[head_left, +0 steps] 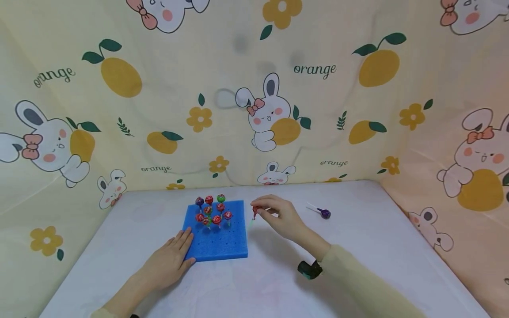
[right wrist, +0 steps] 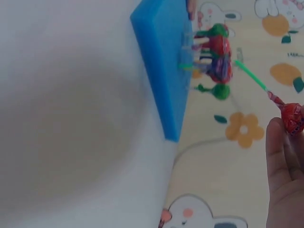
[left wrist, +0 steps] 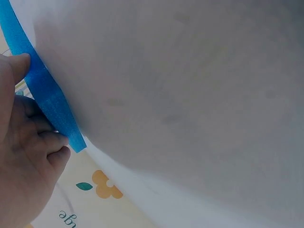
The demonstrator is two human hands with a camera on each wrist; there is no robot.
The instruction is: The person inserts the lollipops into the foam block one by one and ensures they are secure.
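Note:
My right hand (head_left: 284, 218) pinches a red-wrapped lollipop (right wrist: 292, 118) by its head, just off the right edge of a blue foam board (head_left: 224, 245). Its green stick slants down toward the table in the head view. Fingers straight, my left hand (head_left: 169, 260) rests along the board's left edge, with the thumb against the near side. Several wrapped lollipops (head_left: 216, 219), red, green and purple, stand upright in the board's far half. Small holes dot the near half of the foam.
A purple lollipop (head_left: 325, 214) with a white stick lies on the white tabletop (head_left: 270, 287), right of my right hand. A patterned cloth (head_left: 234, 57) with rabbits and oranges hangs behind the table and along its sides. A dark band (head_left: 310, 269) is at the right wrist.

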